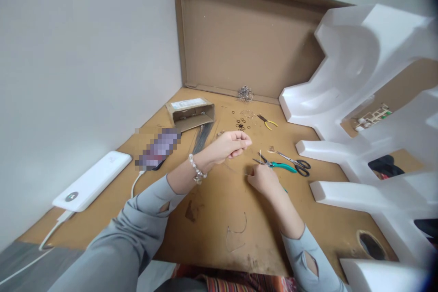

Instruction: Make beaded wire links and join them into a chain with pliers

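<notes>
My left hand (231, 145) is closed in a pinch over the cardboard work surface (212, 200), with a beaded bracelet (196, 169) on its wrist. My right hand (263, 178) is closed around teal-handled pliers (278, 165) and a thin wire end that sticks up by the fingers. A fine wire seems to run between both hands. What the left fingers pinch is too small to name. Grey sleeves cover both forearms.
Scissors (297, 163) lie right of the pliers, yellow-handled pliers (268, 122) and small black rings (240, 124) farther back. A small open box (190, 113), a bundle of wires (202, 137), a white power bank (92, 180), bent wire scraps (237, 232) and white foam packaging (359, 100) surround them.
</notes>
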Tool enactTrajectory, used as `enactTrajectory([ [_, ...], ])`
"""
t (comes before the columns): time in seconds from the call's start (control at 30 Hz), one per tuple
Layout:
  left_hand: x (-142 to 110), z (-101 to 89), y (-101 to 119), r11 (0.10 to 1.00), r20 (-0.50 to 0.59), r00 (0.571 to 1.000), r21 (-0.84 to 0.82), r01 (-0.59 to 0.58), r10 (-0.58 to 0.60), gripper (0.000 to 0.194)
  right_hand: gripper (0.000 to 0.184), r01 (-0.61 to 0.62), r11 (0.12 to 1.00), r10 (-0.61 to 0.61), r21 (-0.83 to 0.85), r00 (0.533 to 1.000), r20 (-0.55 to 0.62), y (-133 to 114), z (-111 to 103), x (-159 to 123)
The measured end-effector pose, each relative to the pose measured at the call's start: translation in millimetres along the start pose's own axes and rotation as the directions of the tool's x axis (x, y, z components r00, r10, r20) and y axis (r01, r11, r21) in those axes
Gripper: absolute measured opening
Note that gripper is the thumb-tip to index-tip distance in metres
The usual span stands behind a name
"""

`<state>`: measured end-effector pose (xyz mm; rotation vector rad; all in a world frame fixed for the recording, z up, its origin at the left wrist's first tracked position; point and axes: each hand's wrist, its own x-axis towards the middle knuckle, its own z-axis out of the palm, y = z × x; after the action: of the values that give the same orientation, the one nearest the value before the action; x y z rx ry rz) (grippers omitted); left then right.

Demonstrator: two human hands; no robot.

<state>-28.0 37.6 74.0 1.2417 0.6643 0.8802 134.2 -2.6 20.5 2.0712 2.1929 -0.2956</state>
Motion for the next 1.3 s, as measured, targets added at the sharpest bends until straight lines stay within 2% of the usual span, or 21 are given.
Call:
enactTrajectory([
  [0.43, 2.9, 0.4, -4.3, 1.0, 0.038, 0.999, -0.025, 0.009, -0.008, 0.016, 0.019, 0.021, 0.998, -0.02, 0.056, 1.0, -0.018, 7.3, 9.1, -0.2],
  [0.6, 2.1, 1.5, -4.8, 0.998, 0.028, 0.997, -0.02, 0.065, -0.065, 0.015, 0.011, 0.044, 0.979, -0.04, 0.201, 0.999, -0.024, 12.1, 4.0, 1.1],
  [0.73, 2.7, 1.1, -7.9, 0.995, 0.059, 0.995, -0.067, 0.079, -0.075, 0.015, 0.006, 0.103, 0.907, -0.079, 0.408, 0.994, -0.076, 24.6, 2.4, 3.3],
  [0.8, 3.6, 1.9, -10.3, 0.992, 0.074, 0.994, -0.094, 0.081, -0.074, 0.015, 0.005, 0.128, 0.839, -0.087, 0.529, 0.991, -0.102, 33.4, 2.6, 4.3],
  [0.9, 5.4, 5.1, -16.4, 0.986, 0.072, 0.993, -0.128, 0.106, -0.098, 0.015, 0.014, 0.153, 0.7, -0.08, 0.697, 0.987, -0.137, 44.7, 2.1, 5.8],
  [1.03, 6.9, 14.0, -30.3, 0.968, 0.078, 0.992, -0.223, 0.113, -0.098, 0.018, 0.02, 0.196, 0.508, -0.04, 0.839, 0.978, -0.204, 50.2, -4.0, 5.4],
  [1.1, 6.2, 19.9, -37.7, 0.953, 0.082, 0.991, -0.278, 0.124, -0.105, 0.02, 0.02, 0.239, 0.352, 0.014, 0.905, 0.965, -0.261, 49.4, -9.5, 2.9],
  [1.2, 3.6, 28.0, -46.0, 0.933, 0.109, 0.983, -0.316, 0.174, -0.147, 0.021, 0.019, 0.303, 0.051, 0.098, 0.952, 0.947, -0.307, 46.9, -17.4, -2.3],
  [1.23, 2.8, 29.9, -47.9, 0.927, 0.117, 0.981, -0.325, 0.186, -0.156, 0.021, 0.018, 0.313, -0.01, 0.11, 0.95, 0.944, -0.31, 46.1, -19.1, -3.8],
  [1.3, 1.9, 31.9, -50.8, 0.921, 0.118, 0.979, -0.338, 0.195, -0.165, 0.021, 0.017, 0.319, -0.041, 0.106, 0.947, 0.944, -0.314, 44.9, -20.8, -5.9],
])
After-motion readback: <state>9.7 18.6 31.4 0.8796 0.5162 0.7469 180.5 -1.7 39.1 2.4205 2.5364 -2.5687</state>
